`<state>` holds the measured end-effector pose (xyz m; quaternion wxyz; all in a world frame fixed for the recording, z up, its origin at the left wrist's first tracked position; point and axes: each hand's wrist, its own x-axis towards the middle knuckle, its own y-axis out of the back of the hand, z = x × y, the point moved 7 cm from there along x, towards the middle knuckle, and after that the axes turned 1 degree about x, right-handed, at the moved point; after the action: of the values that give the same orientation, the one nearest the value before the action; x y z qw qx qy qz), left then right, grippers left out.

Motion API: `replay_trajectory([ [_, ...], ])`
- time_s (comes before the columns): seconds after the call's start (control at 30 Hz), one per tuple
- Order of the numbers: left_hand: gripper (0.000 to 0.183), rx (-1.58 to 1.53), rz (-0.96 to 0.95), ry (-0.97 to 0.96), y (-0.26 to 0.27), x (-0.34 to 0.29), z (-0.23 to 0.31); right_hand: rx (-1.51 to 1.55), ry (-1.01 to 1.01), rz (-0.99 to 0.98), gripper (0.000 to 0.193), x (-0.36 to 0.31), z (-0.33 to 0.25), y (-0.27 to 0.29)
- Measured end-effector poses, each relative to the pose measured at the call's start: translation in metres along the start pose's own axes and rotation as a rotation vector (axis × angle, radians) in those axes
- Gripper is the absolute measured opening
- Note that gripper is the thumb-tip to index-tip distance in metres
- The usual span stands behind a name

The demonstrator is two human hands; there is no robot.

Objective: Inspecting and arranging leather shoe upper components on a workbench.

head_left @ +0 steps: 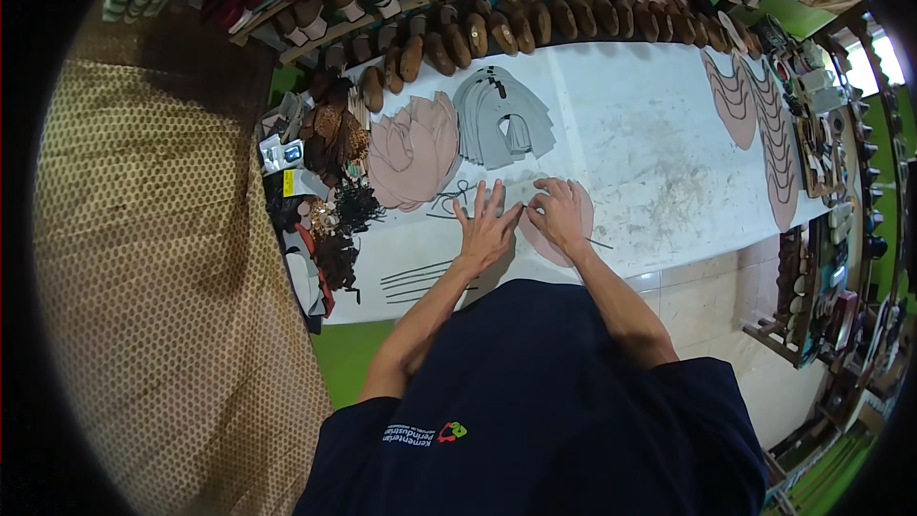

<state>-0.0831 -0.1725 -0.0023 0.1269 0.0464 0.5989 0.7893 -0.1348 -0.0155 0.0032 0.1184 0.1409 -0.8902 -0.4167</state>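
Note:
My left hand point(489, 232) rests palm down on the white tabletop point(630, 143) with its fingers spread. My right hand point(562, 218) lies over a pale pink, rounded flat piece point(548, 250). Its fingers are bent and the tips pinch at the piece's left edge, beside my left thumb. A thin dark strip point(600, 244) comes out from under the right hand and runs past the piece's right side; what lies under the fingertips is partly hidden. Several similar dark strips point(420, 279) lie beside my left forearm, and looped ones point(461, 197) sit beyond the left hand.
Behind my hands lie overlapping pink pieces point(413, 148) and grey curved pieces point(501, 115). Pink pieces with dark wavy strips point(778, 158) lie far right. Brown shoe lasts point(540, 24) line the back edge. Dark scraps point(355, 205) and small packets point(282, 153) crowd the left end.

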Motion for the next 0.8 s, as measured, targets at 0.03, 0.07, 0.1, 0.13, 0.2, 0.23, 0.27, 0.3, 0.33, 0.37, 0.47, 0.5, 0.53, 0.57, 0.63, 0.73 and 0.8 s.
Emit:
replay_trajectory([
  [0.03, 0.045, 0.044, -0.016, -0.016, -0.003, -0.001, 0.001, -0.006, 0.0, -0.003, 0.012, 0.0, 0.0, 0.0],
  [0.07, 0.045, 0.043, -0.019, -0.021, -0.003, -0.001, 0.002, -0.013, -0.005, -0.004, 0.013, 0.0, 0.001, 0.0],
  [0.1, 0.045, 0.047, -0.031, -0.009, -0.005, -0.001, 0.002, -0.014, -0.01, -0.002, 0.013, 0.0, 0.002, 0.001],
  [0.13, 0.045, 0.05, -0.043, 0.001, -0.006, -0.001, 0.002, -0.013, -0.011, -0.008, 0.014, 0.0, 0.003, 0.001],
  [0.2, 0.045, 0.066, -0.032, -0.005, -0.008, -0.003, 0.001, -0.009, -0.012, -0.015, 0.016, -0.001, 0.003, 0.0],
  [0.23, 0.045, 0.081, -0.02, -0.008, -0.008, -0.004, 0.001, 0.014, -0.022, 0.025, 0.017, -0.003, 0.003, 0.004],
  [0.27, 0.045, 0.08, -0.021, -0.01, -0.009, -0.004, 0.001, 0.036, -0.031, 0.064, 0.018, -0.004, 0.003, 0.009],
  [0.3, 0.045, 0.067, -0.026, -0.005, -0.01, -0.003, 0.0, 0.035, -0.033, 0.064, 0.018, -0.007, 0.003, 0.012],
  [0.33, 0.045, 0.053, -0.031, 0.001, -0.011, -0.003, 0.0, 0.008, -0.012, 0.088, 0.019, -0.011, 0.0, 0.018],
  [0.37, 0.045, 0.051, -0.034, -0.004, -0.01, -0.002, 0.001, -0.021, 0.004, 0.113, 0.02, -0.017, 0.003, 0.022],
  [0.47, 0.046, 0.057, -0.048, -0.016, -0.009, 0.0, 0.003, -0.081, 0.056, 0.133, 0.017, -0.026, 0.003, 0.02],
  [0.5, 0.046, 0.055, -0.047, -0.019, -0.009, 0.0, 0.003, -0.082, 0.053, 0.134, 0.017, -0.027, 0.004, 0.02],
  [0.53, 0.046, 0.052, -0.045, -0.023, -0.008, 0.0, 0.002, -0.113, 0.066, 0.128, 0.016, -0.027, 0.004, 0.018],
  [0.57, 0.046, 0.052, -0.046, -0.025, -0.009, -0.001, 0.002, -0.144, 0.08, 0.122, 0.014, -0.025, 0.003, 0.017],
  [0.63, 0.047, 0.043, -0.034, -0.032, -0.01, -0.001, 0.001, -0.152, 0.063, 0.127, 0.012, -0.023, 0.002, 0.017],
  [0.73, 0.048, 0.035, -0.04, -0.038, -0.01, -0.002, 0.0, -0.15, 0.045, 0.131, 0.011, -0.022, 0.0, 0.02],
  [0.8, 0.048, 0.052, -0.048, -0.036, -0.012, -0.004, -0.002, -0.14, 0.046, 0.13, 0.011, -0.021, -0.002, 0.021],
])
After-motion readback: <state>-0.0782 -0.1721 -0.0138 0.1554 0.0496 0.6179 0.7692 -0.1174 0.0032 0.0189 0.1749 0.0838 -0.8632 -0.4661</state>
